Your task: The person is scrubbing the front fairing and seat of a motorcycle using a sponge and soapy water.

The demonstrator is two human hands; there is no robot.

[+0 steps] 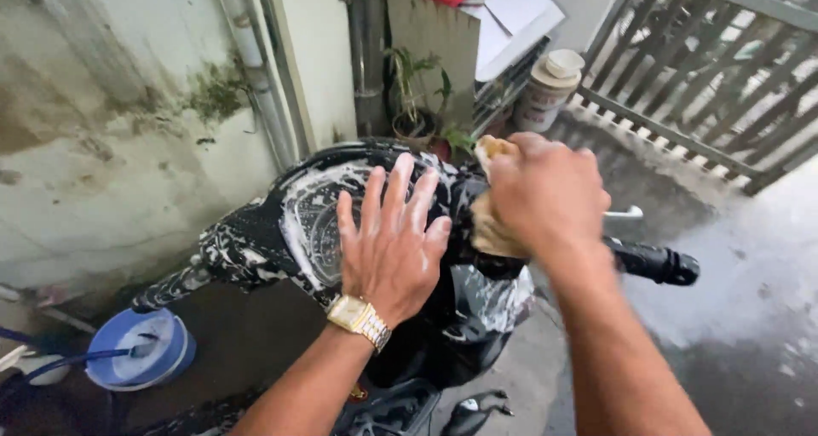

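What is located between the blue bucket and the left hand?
In the head view, the soapy left part of the black scooter's handlebar lies between the blue bucket and the left hand.

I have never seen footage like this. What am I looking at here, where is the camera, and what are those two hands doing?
The camera sits on a person's head and looks down at their own hands. There is no machine. Below them stands a black motorbike, its front covered in soap foam. The left hand, with a gold wristwatch, lies flat and open on the soapy dashboard. The right hand grips a yellowish cloth against the handlebar area. A blue bucket stands on the ground at lower left, and a potted plant behind.
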